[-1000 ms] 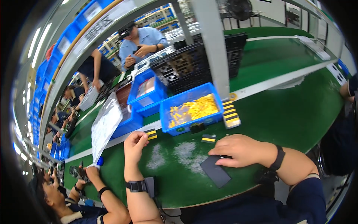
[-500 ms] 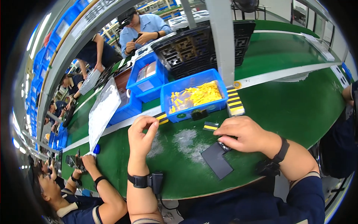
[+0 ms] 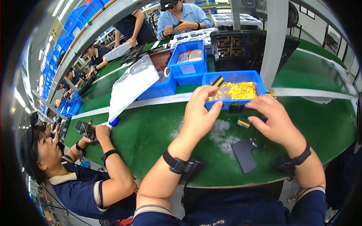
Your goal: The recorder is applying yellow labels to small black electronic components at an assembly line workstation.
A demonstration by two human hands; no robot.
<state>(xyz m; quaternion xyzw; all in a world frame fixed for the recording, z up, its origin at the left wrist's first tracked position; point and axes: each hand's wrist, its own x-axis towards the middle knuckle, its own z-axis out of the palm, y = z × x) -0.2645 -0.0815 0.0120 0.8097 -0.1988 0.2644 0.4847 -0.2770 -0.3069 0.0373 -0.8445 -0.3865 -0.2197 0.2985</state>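
Note:
My left hand [image 3: 201, 113] is raised in front of the blue bin [image 3: 211, 80]. A small black-and-yellow striped strip [image 3: 217, 81] shows at its fingertips, and the thumb stands apart from the index finger. My right hand [image 3: 273, 122] hovers at the bin's near right corner, thumb and fingers apart, with nothing visible between them. Below it on the green table lies a small dark card with a yellow stripe [image 3: 244, 122]. A dark grey L-shaped flat part [image 3: 244, 154] lies nearer me, with small metallic bits at its upper corner. Yellow pieces [image 3: 242, 90] fill much of the bin.
Another blue bin [image 3: 187, 62] and a white tray [image 3: 134, 84] stand left of the bin. A black rack [image 3: 237, 49] and a grey post [image 3: 273, 45] rise behind it. At my left, a co-worker [image 3: 79, 173] handles a dark device [image 3: 86, 130]; another person [image 3: 183, 20] works across the table.
My view has shifted, moving the table rightward in it. My left hand has risen toward the bin with the striped strip. My right hand has lifted off the L-shaped part and opened.

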